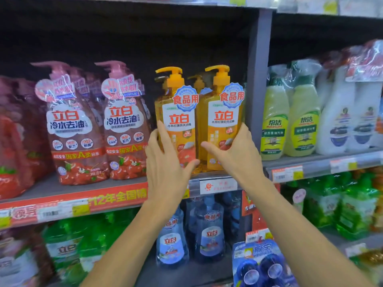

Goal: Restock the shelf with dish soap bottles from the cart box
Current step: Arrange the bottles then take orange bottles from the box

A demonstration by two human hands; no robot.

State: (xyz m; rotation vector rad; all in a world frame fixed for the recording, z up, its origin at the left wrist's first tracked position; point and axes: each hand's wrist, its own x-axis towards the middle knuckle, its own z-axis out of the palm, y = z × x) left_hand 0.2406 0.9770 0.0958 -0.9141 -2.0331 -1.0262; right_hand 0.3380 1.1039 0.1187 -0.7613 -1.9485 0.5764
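Hands frame two front orange bottles [180, 125] (more behind): left hand [165, 160] and right hand [234, 154] both loosely spread.

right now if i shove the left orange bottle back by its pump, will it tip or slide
Probably tip: the left orange bottle is tall and narrow, with the pump high above its base. It looks full, so likely heavy for its size and slow to slide on the shelf. Pushing low, where the left hand is, seems safer. The glossy label may be slippery.
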